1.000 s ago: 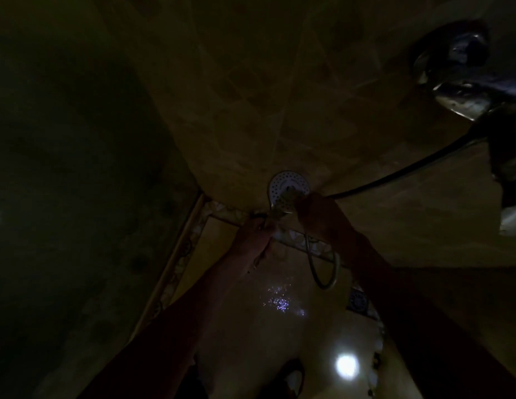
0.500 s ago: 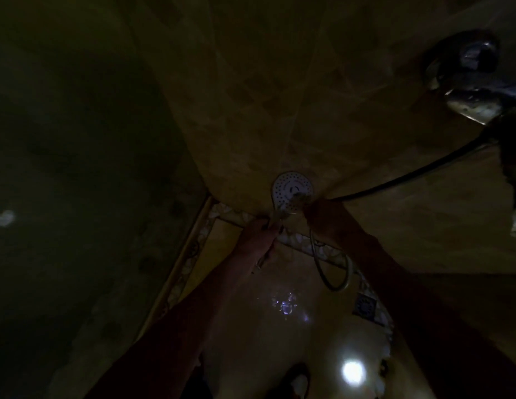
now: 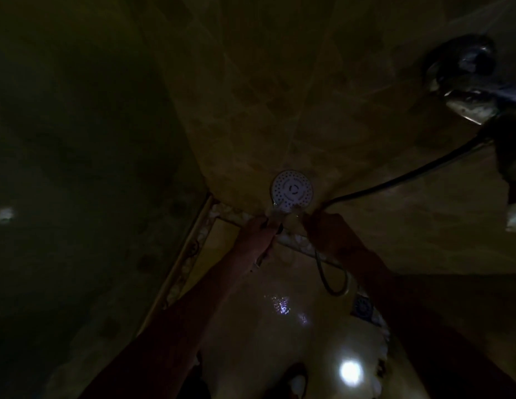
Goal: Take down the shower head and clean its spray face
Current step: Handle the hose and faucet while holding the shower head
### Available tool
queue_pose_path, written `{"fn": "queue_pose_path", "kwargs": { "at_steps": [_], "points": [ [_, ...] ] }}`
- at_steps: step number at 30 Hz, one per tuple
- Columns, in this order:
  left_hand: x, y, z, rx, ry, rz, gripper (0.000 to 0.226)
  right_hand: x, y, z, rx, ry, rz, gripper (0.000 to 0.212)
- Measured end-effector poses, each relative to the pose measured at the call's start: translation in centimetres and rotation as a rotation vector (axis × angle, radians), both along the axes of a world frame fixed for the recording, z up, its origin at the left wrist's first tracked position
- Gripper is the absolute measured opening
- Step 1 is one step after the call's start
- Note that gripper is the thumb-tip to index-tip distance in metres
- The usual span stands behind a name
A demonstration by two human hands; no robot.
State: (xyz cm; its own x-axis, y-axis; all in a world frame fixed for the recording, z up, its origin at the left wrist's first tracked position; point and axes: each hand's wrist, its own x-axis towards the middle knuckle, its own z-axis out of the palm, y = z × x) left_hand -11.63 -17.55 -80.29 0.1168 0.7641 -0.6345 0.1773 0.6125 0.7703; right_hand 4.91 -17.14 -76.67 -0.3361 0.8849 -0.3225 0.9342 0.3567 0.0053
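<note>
Very dim. Shower head (image 3: 292, 190) off mount, held low w/ spray face up toward cam. Left hand (image 3: 256, 236) wrapped round handle; right hand (image 3: 325, 230) at lower rim, grip unclear. Hose (image 3: 395, 180) trails right. Steady handle, rub across nozzles.

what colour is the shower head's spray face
White, dotted with small dark nozzles, on the shower head; head view.

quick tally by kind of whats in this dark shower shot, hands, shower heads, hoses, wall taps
hands: 2, left hand and right hand
shower heads: 1, shower head
hoses: 1, hose
wall taps: 1, tap fitting
total: 5
</note>
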Motion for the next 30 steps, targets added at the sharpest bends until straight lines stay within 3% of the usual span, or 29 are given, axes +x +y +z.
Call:
{"fn": "queue_pose_path", "kwargs": {
  "at_steps": [3,9,12,15,17,18,20,22,26,30],
  "points": [
    [0.0,-0.2,-0.1,0.000,0.011,0.000,0.038,-0.8,0.5,0.1,0.008,0.117,-0.076,0.037],
    [-0.2,-0.5,0.3,0.012,-0.001,-0.034,0.028,1.3,2.7,0.3,-0.061,-0.056,-0.206,0.045],
    [-0.3,-0.4,0.0,-0.002,0.001,-0.012,0.022,1.8,1.3,0.1,0.140,0.029,-0.075,0.052],
    [-0.2,-0.4,-0.2,0.006,0.017,-0.016,0.030,0.7,-0.8,0.2,-0.040,-0.042,0.009,0.049],
    [-0.1,-0.5,-0.4,0.003,0.026,-0.015,0.034,0.2,-0.6,-0.1,-0.093,-0.012,0.046,0.062],
    [-0.1,-0.6,-0.5,-0.001,0.037,-0.015,0.034,0.0,-0.3,-0.1,-0.031,0.069,0.010,0.061],
    [-0.4,-0.7,-0.7,-0.007,0.042,-0.023,0.034,-1.2,0.4,0.6,0.074,0.207,-0.033,0.036],
    [-0.6,-0.8,-0.6,-0.022,0.024,-0.025,0.030,-1.5,1.3,1.8,0.055,0.279,-0.211,0.027],
    [-0.8,-0.9,-0.4,-0.018,0.001,-0.024,0.030,0.1,2.4,1.8,-0.126,0.093,-0.494,0.035],
    [-1.0,-0.8,-0.5,-0.021,0.019,-0.028,0.032,0.3,0.6,1.1,-0.034,-0.105,-0.154,0.028]
  ]
}}
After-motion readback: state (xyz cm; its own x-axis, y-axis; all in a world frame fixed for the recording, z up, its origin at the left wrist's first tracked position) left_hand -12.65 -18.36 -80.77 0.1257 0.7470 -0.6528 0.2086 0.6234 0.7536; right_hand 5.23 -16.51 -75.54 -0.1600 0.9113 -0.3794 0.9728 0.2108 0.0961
